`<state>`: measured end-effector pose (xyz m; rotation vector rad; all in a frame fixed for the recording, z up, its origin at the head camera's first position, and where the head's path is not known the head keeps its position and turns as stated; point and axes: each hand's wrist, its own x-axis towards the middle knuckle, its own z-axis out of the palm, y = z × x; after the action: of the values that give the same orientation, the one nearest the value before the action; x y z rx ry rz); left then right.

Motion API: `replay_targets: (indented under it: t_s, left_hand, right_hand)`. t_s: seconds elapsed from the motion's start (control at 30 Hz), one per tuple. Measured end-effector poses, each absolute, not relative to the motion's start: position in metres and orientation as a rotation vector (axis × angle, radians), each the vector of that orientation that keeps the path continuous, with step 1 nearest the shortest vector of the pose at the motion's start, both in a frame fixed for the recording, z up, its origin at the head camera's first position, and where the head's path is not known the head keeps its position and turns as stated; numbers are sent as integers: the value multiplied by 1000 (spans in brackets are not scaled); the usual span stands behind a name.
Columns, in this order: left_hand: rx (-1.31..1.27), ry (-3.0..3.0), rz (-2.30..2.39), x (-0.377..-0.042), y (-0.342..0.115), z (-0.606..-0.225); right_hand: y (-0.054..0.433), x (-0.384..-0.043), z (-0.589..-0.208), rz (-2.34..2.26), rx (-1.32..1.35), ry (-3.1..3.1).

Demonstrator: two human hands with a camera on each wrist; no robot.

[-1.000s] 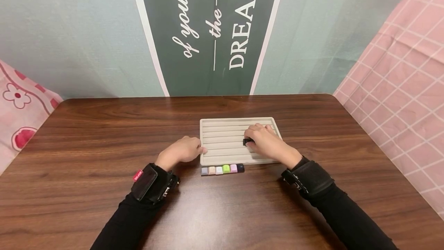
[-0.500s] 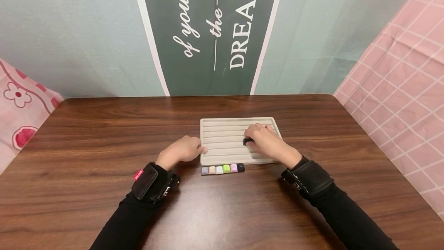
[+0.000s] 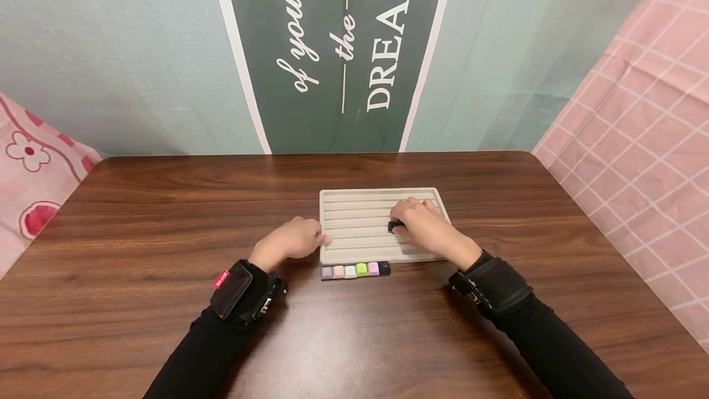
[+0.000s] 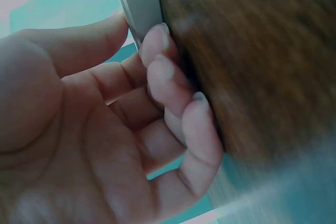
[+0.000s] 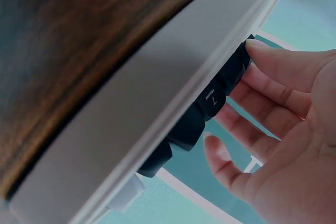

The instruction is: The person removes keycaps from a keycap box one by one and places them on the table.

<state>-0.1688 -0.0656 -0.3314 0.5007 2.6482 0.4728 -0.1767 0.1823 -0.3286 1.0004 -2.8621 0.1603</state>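
An off-white ridged keycap tray (image 3: 351, 220) lies on the table. My left hand (image 3: 290, 240) grips its left rim, thumb on top and fingers curled against the outer side in the left wrist view. Over the tray's right half, my right hand (image 3: 425, 225) pinches a black keycap (image 3: 393, 226) sitting on a ridge; the thumb presses its near side. The right wrist view shows several dark keycaps in the tray, one printed "7 Home" (image 5: 211, 99), and a pale keycap (image 5: 126, 192) further along. My right hand hides most of these from the head view.
Just in front of the tray stands a row of keycaps in grey, peach, white, green (image 3: 361, 270), pink and black. Brown wooden table (image 3: 166, 214) surrounds the tray. A printed backdrop (image 3: 471, 60) rises behind the far table edge.
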Motion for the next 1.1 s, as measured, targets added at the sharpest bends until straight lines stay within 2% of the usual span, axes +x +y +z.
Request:
replay_targets:
  t_s: [1.1]
  left_hand:
    - [521,2657,466,-169,-66,-329]
  right_hand:
    - [188,-158,-320,232,1091,-2712]
